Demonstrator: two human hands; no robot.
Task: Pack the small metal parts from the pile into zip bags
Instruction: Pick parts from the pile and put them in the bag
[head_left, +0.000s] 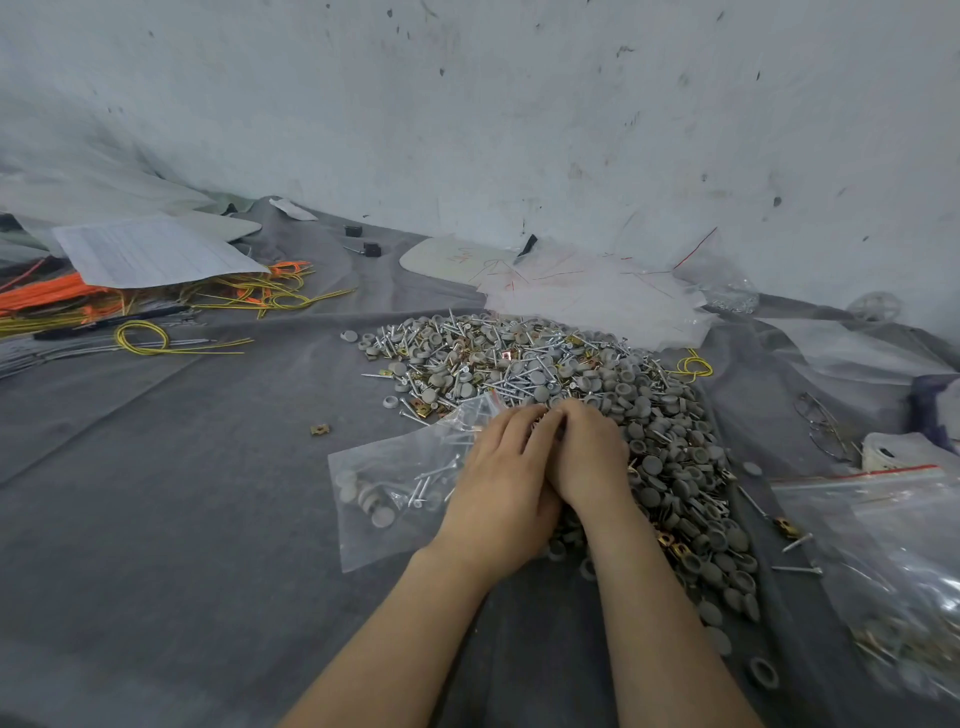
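Both sets of fingers (524, 423) curl downward and meet at the near edge of the pile (545, 364), left hand (501, 483) against right hand (587, 457); whether they pinch anything is hidden under the knuckles; the zip bag (387, 499), part-filled, lies beneath the left hand, its mouth covered.

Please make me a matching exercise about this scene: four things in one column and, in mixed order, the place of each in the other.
1 zip bag
2 lone brass clip
3 paper sheet
4 eyeglasses

a on the orange wires, far left
b right of the pile
c partly under the left hand
d alone on the cloth, left of the pile

Pairs: 1-c, 2-d, 3-a, 4-b
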